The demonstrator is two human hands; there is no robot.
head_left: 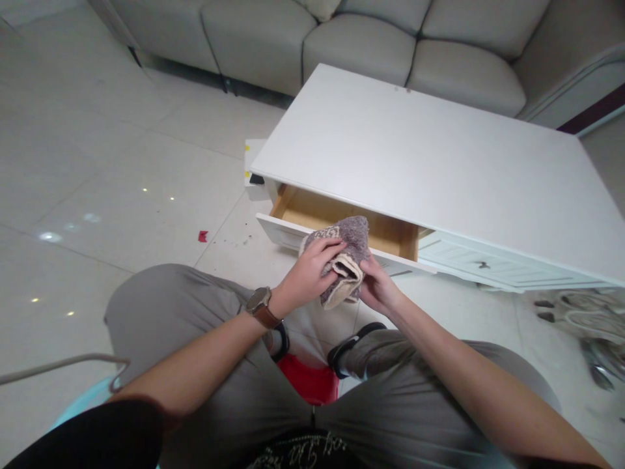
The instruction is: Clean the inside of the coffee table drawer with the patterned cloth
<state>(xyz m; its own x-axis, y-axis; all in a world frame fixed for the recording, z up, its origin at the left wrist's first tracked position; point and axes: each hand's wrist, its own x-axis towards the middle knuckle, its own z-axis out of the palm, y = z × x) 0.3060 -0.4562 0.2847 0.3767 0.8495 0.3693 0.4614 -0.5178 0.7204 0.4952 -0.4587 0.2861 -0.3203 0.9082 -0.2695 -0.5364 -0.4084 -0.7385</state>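
Observation:
A folded grey-brown towel [355, 236] with a cream patterned border is held between my two hands, just in front of the pulled-out drawer [317, 210]. My left hand [312, 270] is closed on its left side, fingers lying over the top. Against the right side of the towel, my right hand [378, 283] grips it, with most of its fingers hidden behind the cloth. The wooden inside of the drawer shows above the towel, and the white drawer front [283, 233] is partly covered by it.
The drawer belongs to a white coffee table [420, 150], with a closed drawer [481, 264] on the right. Behind stands a grey sofa [361, 49]. A white box [256, 189] sits by the table's left end. Red scrap [202, 236] lies on the tiles; something red [312, 381] is below me.

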